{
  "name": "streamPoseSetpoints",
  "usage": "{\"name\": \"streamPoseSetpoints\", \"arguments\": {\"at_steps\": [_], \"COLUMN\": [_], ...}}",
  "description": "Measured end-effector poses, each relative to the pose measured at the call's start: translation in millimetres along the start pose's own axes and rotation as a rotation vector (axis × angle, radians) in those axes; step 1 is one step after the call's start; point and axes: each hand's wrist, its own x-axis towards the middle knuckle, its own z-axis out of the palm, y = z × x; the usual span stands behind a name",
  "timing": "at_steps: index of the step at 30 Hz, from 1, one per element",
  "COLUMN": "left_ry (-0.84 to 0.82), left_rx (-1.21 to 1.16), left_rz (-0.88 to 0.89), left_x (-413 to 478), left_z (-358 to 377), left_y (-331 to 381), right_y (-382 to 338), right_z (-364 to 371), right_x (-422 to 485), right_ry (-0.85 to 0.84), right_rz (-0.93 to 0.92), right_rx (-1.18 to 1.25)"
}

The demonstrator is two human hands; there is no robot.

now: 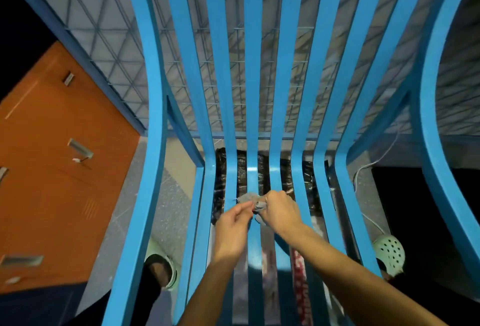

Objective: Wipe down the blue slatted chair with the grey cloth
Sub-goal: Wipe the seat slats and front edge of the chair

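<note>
The blue slatted chair (253,92) fills the view, its curved slats running from the backrest at the top down to the seat near me. Both hands meet over the middle seat slats. My right hand (280,211) grips the bunched grey cloth (250,199) against a slat. My left hand (233,224) pinches the cloth's left edge with thumb and fingertips. Most of the cloth is hidden inside my right fist.
Orange cabinets (52,170) with metal handles stand at the left. A blue wire-mesh frame (104,40) lies behind the chair. A dark package (262,172) sits on the floor under the seat. Pale green clogs (389,250) flank the chair, and a white cable (363,167) trails at right.
</note>
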Motion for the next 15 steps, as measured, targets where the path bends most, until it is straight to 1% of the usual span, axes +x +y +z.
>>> {"name": "streamPoseSetpoints", "arguments": {"at_steps": [2, 4, 8, 11, 13, 15], "left_ry": [0.015, 0.073, 0.186, 0.259, 0.257, 0.216], "left_rx": [0.083, 0.138, 0.214, 0.217, 0.218, 0.232], "left_rz": [0.032, 0.044, 0.061, 0.023, -0.016, -0.046], "left_x": [-30, -60, -115, -154, -172, -187], "left_z": [-4, -13, -38, -51, -53, -51], "left_y": [-12, -24, -52, -72, -87, -98], "right_y": [2, 3, 7, 9, 10, 11], "right_z": [9, 18, 36, 47, 53, 58], "right_x": [-31, -63, -122, -170, -196, -215], "right_ry": [-0.020, -0.049, -0.130, -0.181, -0.208, -0.215], "right_rz": [-0.018, -0.033, -0.076, -0.139, -0.171, -0.211], "right_rx": [-0.037, -0.039, 0.035, 0.113, 0.158, 0.143]}}
